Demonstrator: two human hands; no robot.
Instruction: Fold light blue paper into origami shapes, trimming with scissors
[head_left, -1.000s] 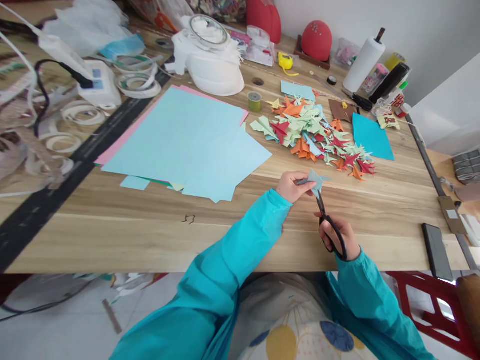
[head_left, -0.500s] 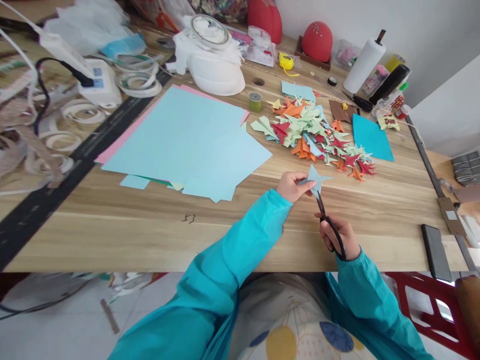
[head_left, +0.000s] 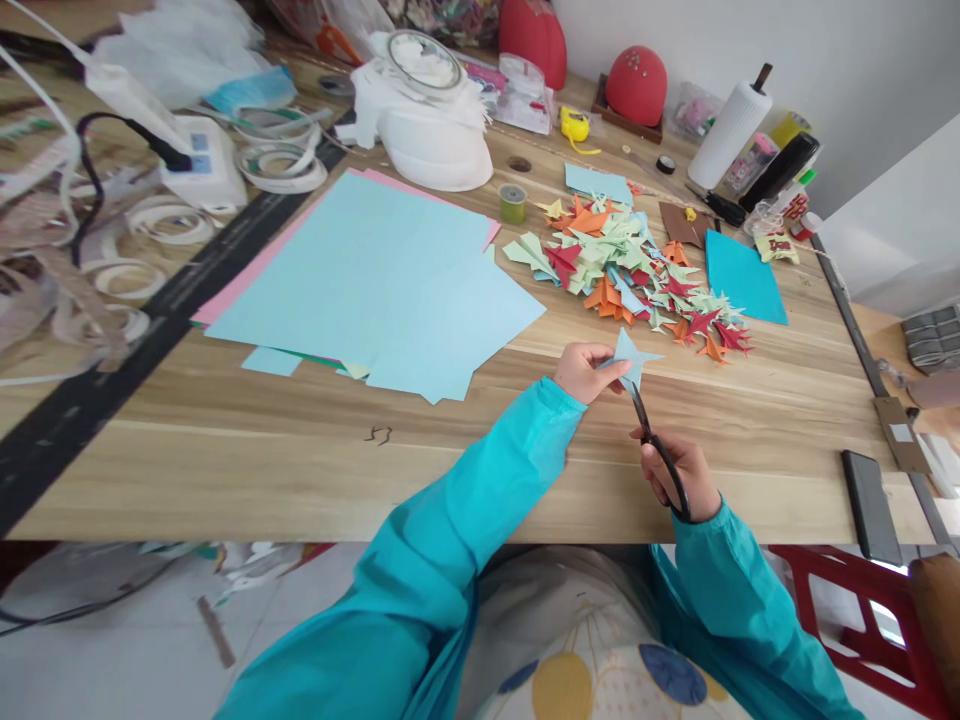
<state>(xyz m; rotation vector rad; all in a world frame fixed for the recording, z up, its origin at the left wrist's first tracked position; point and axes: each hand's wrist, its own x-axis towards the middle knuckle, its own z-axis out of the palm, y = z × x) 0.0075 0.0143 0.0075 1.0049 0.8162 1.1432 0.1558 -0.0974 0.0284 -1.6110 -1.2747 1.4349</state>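
Note:
A small light-blue folded paper piece (head_left: 631, 358), pointed like a star, is pinched between the thumb and fingers of my left hand (head_left: 589, 373). My right hand (head_left: 684, 474) grips black-handled scissors (head_left: 664, 457), whose blades reach up to the lower point of the folded paper. Whether the blades are cutting into it I cannot tell. Just beyond both hands lies a heap of small folded paper shapes (head_left: 611, 245) in pale green, orange, red and blue. Left of my left hand are large light-blue paper sheets (head_left: 360, 270), with pink and green ones partly showing underneath.
A green spool (head_left: 512, 204) and a white padded form (head_left: 439, 145) stand behind the sheets. A bright blue paper square (head_left: 745, 277) lies right of the heap. A black phone (head_left: 871, 505) rests near the front right edge. Ribbon rolls and a power strip (head_left: 202, 163) crowd the left.
The scissors' handles look slightly closer together than before. Both hands stay in almost the same place, and the paper piece is still held. The view has shifted a little.

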